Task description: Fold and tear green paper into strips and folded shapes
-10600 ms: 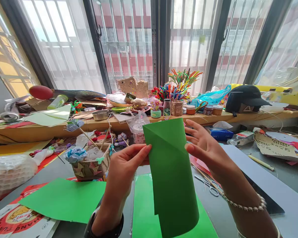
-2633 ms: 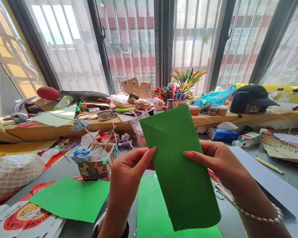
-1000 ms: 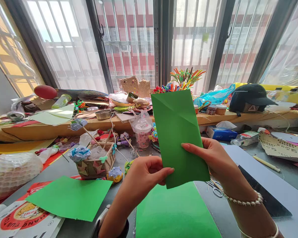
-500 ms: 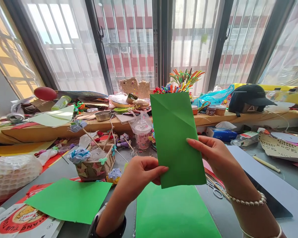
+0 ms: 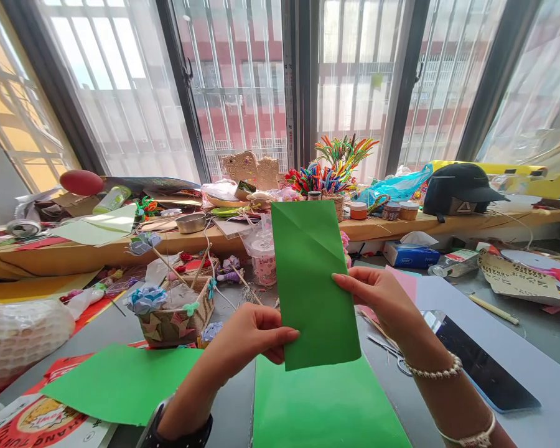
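Observation:
A rectangular sheet of green paper (image 5: 315, 298) with a diagonal crease near its top is held up in front of me. My left hand (image 5: 261, 336) pinches its lower left edge between thumb and fingers. On the right edge, about halfway down, my right hand (image 5: 373, 295) grips it with the thumb in front and the other fingers behind. Below it, a larger glossy green sheet (image 5: 322, 410) lies flat on the table. To the left, another green piece of paper (image 5: 121, 379) rests on a printed paper bag (image 5: 42, 420).
Scissors (image 5: 401, 364) and a dark phone (image 5: 488, 364) lie on the right. A basket with paper flowers (image 5: 177, 320) stands at left, behind the green piece. Along the wooden sill (image 5: 378, 230) are pipe cleaners (image 5: 322, 180), small jars (image 5: 392, 211) and a black cap (image 5: 460, 190).
Both hands have moved the green paper down and slightly left. More of the pipe cleaners behind it and of the phone now shows. The grip of both hands is the same.

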`<action>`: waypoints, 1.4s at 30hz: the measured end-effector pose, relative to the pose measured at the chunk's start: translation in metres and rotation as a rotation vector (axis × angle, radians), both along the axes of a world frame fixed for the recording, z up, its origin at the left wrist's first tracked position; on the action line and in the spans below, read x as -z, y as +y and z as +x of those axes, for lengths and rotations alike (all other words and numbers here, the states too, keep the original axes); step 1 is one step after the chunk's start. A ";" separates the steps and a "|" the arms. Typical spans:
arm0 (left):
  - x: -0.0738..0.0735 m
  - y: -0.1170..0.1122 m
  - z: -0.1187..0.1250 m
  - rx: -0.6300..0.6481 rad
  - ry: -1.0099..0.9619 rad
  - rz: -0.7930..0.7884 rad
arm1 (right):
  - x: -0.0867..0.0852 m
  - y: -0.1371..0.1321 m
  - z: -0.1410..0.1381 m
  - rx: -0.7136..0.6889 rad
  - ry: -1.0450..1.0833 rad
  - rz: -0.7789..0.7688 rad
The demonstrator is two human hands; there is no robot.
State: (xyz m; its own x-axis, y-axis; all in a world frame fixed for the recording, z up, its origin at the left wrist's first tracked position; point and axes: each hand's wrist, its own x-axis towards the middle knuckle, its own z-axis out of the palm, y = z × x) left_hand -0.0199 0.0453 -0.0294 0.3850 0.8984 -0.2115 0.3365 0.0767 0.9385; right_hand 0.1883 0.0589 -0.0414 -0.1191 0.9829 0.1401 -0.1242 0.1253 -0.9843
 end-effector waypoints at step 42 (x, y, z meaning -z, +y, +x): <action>-0.039 -0.038 0.016 -0.535 -0.348 0.516 | -0.038 -0.023 -0.008 0.029 -0.052 0.266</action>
